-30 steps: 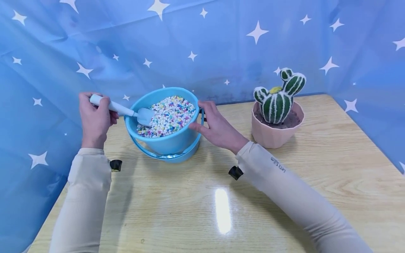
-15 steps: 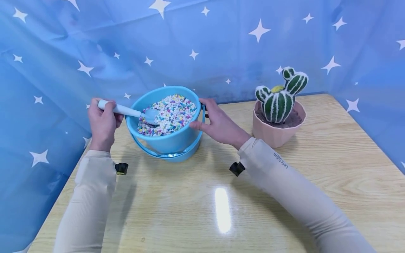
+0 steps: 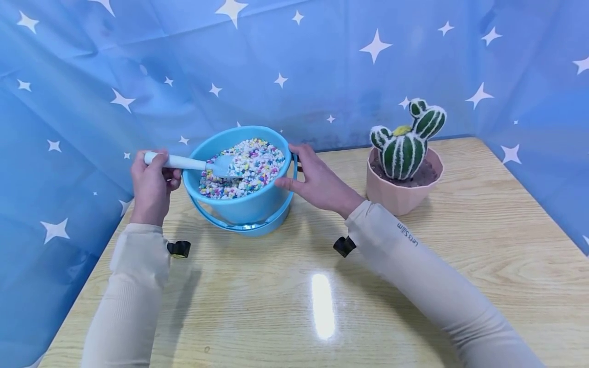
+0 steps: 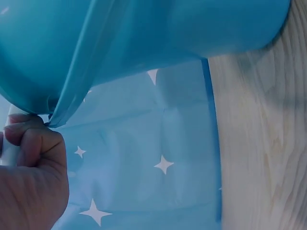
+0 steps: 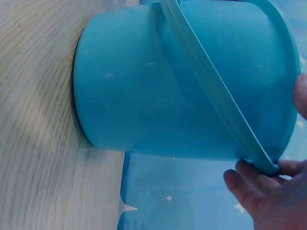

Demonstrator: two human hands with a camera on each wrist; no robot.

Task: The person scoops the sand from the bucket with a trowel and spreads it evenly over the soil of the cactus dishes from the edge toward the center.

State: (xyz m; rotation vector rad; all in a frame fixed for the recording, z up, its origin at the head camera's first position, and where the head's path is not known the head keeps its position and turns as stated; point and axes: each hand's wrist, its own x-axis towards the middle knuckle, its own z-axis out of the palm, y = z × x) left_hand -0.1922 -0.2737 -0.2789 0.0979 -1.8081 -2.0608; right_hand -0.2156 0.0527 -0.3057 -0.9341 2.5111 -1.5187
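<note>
My left hand (image 3: 151,190) grips the pale handle of a small light-blue shovel (image 3: 185,162) at the left of the blue bucket (image 3: 246,208). The shovel reaches over the bucket's left rim, its blade lying on many small multicoloured beads (image 3: 258,164) inside. On the opposite side my right hand (image 3: 319,180) holds the rim, thumb on the near side and fingers around the handle joint. The bucket's carrying handle (image 5: 211,79) hangs down along its front, as the right wrist view shows. In the left wrist view, the shovel's blade is hidden by the bucket wall.
A knitted-looking green cactus (image 3: 404,153) in a pink pot (image 3: 395,197) stands right of the bucket, beyond my right forearm. The wooden table (image 3: 257,301) meets a blue star-patterned cloth (image 3: 322,66) at the back and sides.
My left hand has moved right and slightly nearer, bringing the shovel's handle closer to level and sliding the blade right across the beads. My right hand and the bucket stay in place.
</note>
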